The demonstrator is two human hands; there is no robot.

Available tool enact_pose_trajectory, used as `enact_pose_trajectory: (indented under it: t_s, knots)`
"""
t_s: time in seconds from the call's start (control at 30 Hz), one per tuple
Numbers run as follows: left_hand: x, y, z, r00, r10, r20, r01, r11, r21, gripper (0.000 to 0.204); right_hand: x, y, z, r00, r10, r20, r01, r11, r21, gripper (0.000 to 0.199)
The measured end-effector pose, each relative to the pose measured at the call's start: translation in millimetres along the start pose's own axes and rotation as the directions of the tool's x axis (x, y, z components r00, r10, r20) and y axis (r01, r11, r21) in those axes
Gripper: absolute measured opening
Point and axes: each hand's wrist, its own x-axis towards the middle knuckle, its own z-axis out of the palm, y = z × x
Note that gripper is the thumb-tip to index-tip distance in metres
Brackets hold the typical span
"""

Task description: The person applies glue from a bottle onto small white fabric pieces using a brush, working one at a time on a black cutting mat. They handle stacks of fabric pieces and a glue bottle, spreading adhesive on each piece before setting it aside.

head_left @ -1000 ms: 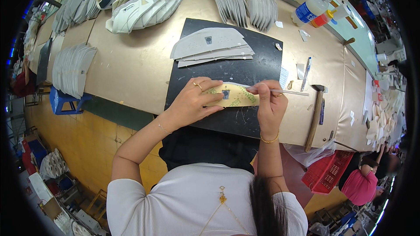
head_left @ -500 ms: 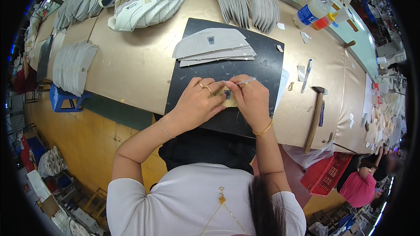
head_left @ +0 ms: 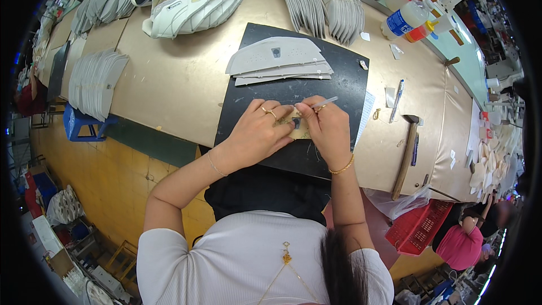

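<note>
My left hand [head_left: 257, 129] lies with bent fingers over a small yellowish piece [head_left: 304, 133] on a black board [head_left: 243, 107], fingertips pressing its left side. A small dark patch [head_left: 296, 123] shows on that piece, partly under the fingers. Close against those fingertips, my right hand [head_left: 329, 127] is closed around a thin translucent stick [head_left: 325, 102] whose outer end sticks out to the right. The stick's working tip is hidden by my fingers. Just beyond both hands, several grey curved shoe pieces [head_left: 276, 59] lie stacked on the board, the top one bearing a dark patch.
White shoe uppers [head_left: 197, 3] and bundled grey pieces [head_left: 341, 11] stand at the back. Bottles [head_left: 405, 20] sit at the back right. A hammer [head_left: 405, 158] and a pen [head_left: 397, 100] lie to the right. More grey pieces [head_left: 97, 85] stand at the left edge.
The stick in my right hand has tilted, and its outer end stands out farther to the right. My hands stay close together over the yellowish piece. The whole view has shifted slightly.
</note>
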Motion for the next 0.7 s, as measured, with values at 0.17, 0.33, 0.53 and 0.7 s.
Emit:
enact_pose_trajectory:
  t_s: [0.17,0.33,0.53,0.7]
  knots:
    - [3,-12,-1,0.998,-0.044,0.039,0.05,0.982,-0.183,0.034,-14,7,-2,0.952,0.203,-0.229,-0.128,0.944,0.303,0.018]
    - [19,-28,-10,0.986,-0.141,-0.093,0.105,0.943,-0.317,0.044,-22,5,-25,0.884,0.132,-0.448,0.117,0.866,0.487,0.022]
    - [36,-64,-16,0.925,-0.034,-0.379,0.041,0.999,0.011,0.045,-25,7,-29,0.872,0.089,-0.48,0.16,0.877,0.454,0.024]
    - [13,-39,-9,0.982,-0.021,-0.187,0.004,0.996,-0.093,0.035,-29,9,-27,0.879,0.133,-0.457,0.131,0.856,0.501,0.019]
